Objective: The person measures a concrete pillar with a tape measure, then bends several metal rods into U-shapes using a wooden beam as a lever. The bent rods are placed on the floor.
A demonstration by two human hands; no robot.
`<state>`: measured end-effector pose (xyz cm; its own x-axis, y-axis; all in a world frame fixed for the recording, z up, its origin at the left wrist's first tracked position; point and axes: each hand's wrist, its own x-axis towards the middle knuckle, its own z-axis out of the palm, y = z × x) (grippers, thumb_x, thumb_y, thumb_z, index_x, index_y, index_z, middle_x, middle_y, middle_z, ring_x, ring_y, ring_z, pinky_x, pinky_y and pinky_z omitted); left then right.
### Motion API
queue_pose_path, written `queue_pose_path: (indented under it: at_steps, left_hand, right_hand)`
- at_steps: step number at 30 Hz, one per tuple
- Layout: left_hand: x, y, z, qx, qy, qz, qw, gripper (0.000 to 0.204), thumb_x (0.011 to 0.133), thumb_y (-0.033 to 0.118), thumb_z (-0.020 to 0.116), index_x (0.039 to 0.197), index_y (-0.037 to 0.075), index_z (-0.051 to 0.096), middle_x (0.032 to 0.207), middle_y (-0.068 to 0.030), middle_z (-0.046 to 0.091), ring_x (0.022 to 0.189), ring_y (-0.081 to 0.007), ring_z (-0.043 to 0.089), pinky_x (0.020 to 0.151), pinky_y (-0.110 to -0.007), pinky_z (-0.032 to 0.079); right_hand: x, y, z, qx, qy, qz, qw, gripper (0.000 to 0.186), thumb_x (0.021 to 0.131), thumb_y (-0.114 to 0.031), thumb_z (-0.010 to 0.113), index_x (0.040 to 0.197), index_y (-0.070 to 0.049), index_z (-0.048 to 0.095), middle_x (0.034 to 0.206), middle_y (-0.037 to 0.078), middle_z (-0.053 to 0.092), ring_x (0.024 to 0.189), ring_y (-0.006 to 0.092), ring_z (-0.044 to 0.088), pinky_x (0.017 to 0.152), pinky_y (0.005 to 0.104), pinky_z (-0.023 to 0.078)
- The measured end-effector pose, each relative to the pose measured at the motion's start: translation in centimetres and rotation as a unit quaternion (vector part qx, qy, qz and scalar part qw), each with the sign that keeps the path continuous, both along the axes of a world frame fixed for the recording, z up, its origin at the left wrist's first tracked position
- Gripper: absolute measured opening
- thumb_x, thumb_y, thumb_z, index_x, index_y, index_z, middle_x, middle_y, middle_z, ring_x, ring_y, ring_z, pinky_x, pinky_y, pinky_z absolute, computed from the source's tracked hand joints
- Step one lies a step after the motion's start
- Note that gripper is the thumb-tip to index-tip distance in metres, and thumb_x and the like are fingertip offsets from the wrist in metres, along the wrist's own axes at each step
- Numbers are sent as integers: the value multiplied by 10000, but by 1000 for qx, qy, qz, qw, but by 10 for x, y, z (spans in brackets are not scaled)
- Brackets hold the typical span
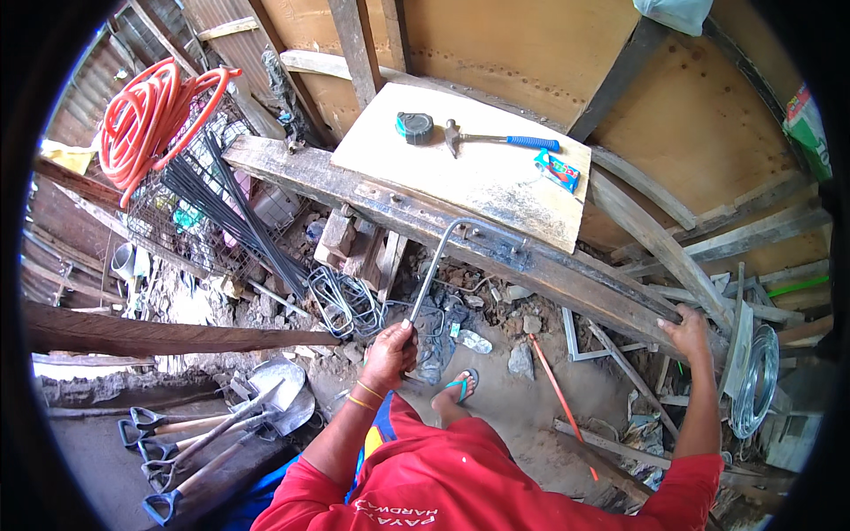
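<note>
My left hand (390, 356) is closed around the lower end of a bent metal bar (431, 276). The bar's hooked upper end reaches the metal pegs (472, 233) on a thick wooden beam (398, 211). Farther right, my right hand (687, 334) is at the beam's right end, its thumb raised and its other fingers curled. What those fingers grip is hidden. Behind the beam lies a pale board (381, 159) carrying a tape measure (414, 128), a claw hammer (496, 139) with a blue handle, and a small blue packet (557, 170).
Bent steel stirrups (341, 305) lie left of my left hand, below dark rods (226, 208) and a coiled orange hose (155, 119). Several shovels (221, 425) rest at lower left. Coiled wire (755, 380) hangs at right. Rubble (521, 358) and an orange rod (562, 403) lie underfoot.
</note>
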<state>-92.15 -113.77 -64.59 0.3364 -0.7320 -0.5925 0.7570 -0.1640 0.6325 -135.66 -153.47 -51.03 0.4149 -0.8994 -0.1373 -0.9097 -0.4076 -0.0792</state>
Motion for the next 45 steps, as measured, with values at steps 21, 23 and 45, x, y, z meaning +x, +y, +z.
queue_pose_path:
  at_steps: [21, 23, 45]
  left_hand:
    - [-2, -26, -35, 72, 11, 3, 997, 341, 1054, 382, 553, 827, 127, 553, 565, 57, 364, 437, -89, 282, 434, -278, 247]
    - [3, -27, -34, 86, -4, 2, 996, 342, 1047, 380, 567, 810, 133, 560, 566, 63, 391, 431, -75, 310, 420, -264, 252]
    - [16, -28, -35, 108, -63, -31, 992, 335, 1053, 360, 551, 839, 103, 536, 571, 51, 394, 444, -74, 320, 441, -258, 271]
  right_hand:
    - [-20, -16, -59, 83, -57, -37, 994, 507, 798, -421, 812, 1085, -15, 716, 1033, 241, 721, 975, 417, 692, 867, 458, 540]
    - [-24, -10, -65, 88, -63, -44, 993, 487, 813, -423, 798, 1064, -15, 712, 1019, 247, 715, 966, 423, 688, 855, 461, 537]
    - [-37, 27, -102, -26, -37, 2, 999, 519, 876, -476, 719, 1055, 9, 672, 1066, 260, 675, 981, 478, 635, 834, 514, 515]
